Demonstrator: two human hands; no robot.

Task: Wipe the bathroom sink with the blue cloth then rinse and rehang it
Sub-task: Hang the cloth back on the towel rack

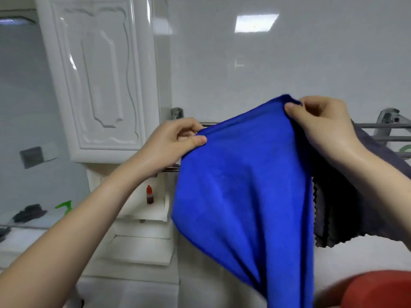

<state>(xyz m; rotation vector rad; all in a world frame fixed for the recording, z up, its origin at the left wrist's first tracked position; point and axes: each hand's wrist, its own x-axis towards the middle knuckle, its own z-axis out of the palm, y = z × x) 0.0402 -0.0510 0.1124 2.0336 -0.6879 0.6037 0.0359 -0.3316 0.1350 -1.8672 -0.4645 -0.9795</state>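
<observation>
cloth (242, 185): blue, held up spread before the rail (378, 125), hanging free below | left hand (171, 143): pinches the cloth's left top edge, thumb on front | right hand (322, 123): pinches the right top corner, higher | grey towel (347, 210): hangs on the rail behind the cloth | cabinet (97, 74): white, upper left

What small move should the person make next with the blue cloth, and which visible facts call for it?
Likely carry the top edge of the blue cloth over the rail and lower it to drape beside the grey towel. The left hand and right hand each pinch that edge, spread apart, at or above rail height, and the cloth hangs free.
</observation>
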